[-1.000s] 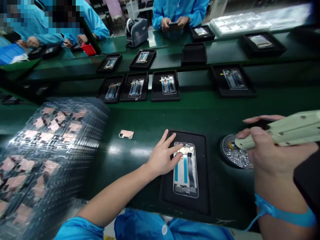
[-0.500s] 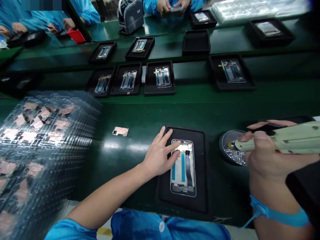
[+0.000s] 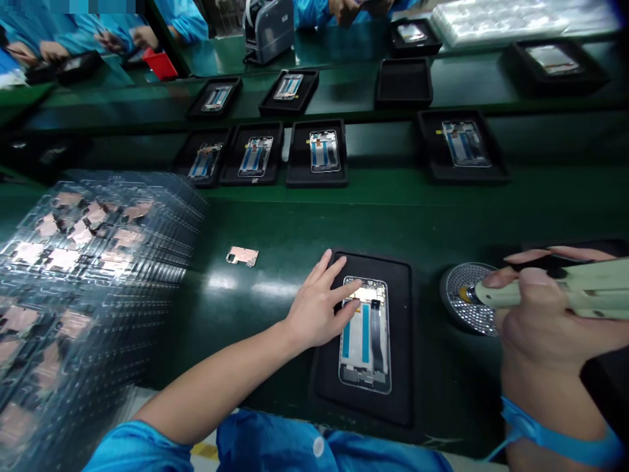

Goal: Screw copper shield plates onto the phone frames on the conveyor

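Observation:
My left hand (image 3: 322,305) rests with fingers spread over the upper left of an opened phone body (image 3: 366,337), thumb and index finger at its circuit board. The phone lies in a shallow black tray (image 3: 403,367), with two blue strips and a dark flat cable inside. My right hand (image 3: 538,314) is wrapped round a pale green electric screwdriver (image 3: 584,288). Its tip points down at a round dish with a perforated metal top (image 3: 472,314). Left of the tray, a loose copper-coloured circuit board (image 3: 244,255) lies on the green bench.
A tall stack of clear plastic trays (image 3: 181,229) with copper-coloured boards stands on the left. Black trays with phone bodies (image 3: 324,151) line the raised ledge ahead. Behind are a grey tape dispenser (image 3: 271,33), a red bin (image 3: 160,64) and co-workers' hands (image 3: 344,10).
The whole view has shifted slightly, so most things sit a little farther right. My left hand stays on the phone, and my right hand keeps the screwdriver at the dish.

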`<control>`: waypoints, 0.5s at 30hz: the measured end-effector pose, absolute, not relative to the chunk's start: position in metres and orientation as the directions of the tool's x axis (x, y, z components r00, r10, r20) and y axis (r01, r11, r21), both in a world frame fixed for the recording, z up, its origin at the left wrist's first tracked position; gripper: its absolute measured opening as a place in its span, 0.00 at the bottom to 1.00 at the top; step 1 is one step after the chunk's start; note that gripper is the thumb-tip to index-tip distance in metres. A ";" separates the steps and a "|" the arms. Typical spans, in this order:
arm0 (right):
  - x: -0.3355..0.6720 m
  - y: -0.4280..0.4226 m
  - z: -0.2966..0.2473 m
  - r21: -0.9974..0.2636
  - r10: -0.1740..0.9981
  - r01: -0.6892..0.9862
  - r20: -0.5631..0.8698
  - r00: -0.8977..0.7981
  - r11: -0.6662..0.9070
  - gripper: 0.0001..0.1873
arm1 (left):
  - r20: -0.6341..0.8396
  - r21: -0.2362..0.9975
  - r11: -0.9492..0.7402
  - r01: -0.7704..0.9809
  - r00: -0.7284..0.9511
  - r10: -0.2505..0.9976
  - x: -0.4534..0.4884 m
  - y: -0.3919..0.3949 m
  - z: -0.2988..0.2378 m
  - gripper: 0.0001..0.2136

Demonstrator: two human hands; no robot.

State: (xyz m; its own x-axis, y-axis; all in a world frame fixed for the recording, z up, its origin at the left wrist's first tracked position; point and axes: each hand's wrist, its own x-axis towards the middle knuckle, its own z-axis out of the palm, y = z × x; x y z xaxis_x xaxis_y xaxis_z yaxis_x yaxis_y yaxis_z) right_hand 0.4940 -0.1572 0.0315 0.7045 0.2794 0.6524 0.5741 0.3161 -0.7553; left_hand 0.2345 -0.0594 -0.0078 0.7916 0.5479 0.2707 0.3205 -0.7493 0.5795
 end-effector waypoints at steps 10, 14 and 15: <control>0.497 -0.158 0.028 -0.788 0.287 0.561 0.615 0.734 0.253 0.17 | 0.276 0.540 -0.776 0.326 0.802 0.529 0.234 -0.059 -0.005 0.15; 0.493 -0.156 0.031 -0.801 0.250 0.563 0.599 0.761 0.204 0.17 | 0.250 0.541 -0.772 0.334 0.812 0.527 0.234 -0.059 -0.004 0.15; 0.492 -0.157 0.032 -0.815 0.238 0.551 0.579 0.780 0.177 0.17 | 0.245 0.543 -0.769 0.337 0.812 0.529 0.235 -0.059 -0.004 0.15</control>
State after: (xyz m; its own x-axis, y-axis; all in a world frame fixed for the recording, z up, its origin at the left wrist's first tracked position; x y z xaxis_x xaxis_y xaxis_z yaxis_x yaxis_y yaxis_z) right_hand 0.4924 -0.1572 0.0322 0.7797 0.2382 0.5790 0.5513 0.1773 -0.8153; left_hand 0.2347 -0.0591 -0.0044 0.8121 0.5294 0.2454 0.3372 -0.7690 0.5431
